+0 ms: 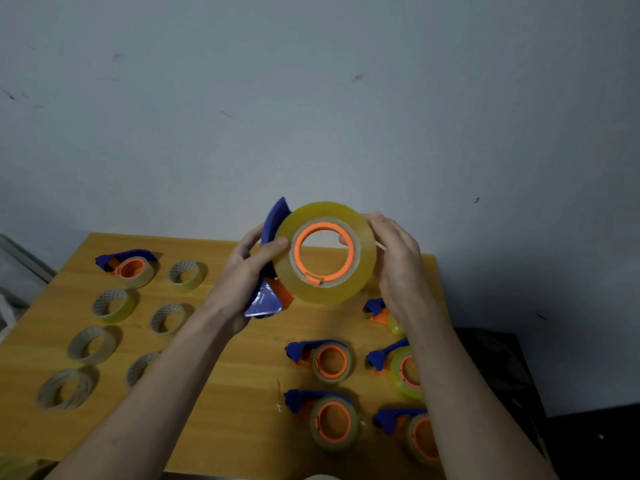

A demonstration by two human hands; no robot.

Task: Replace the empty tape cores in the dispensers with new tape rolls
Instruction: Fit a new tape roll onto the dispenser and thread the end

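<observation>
Yellow tape roll on blue dispenser held above wooden table, left hand clasping the dispenser, right hand gripping the roll's edge.

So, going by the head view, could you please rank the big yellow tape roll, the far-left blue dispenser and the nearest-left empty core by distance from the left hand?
1. Big yellow tape roll: held, touching the left hand.
2. Far-left blue dispenser: table's far left.
3. Nearest-left empty core: near left edge.

Seven blue dispensers, one held; seven loose cores on table.
</observation>
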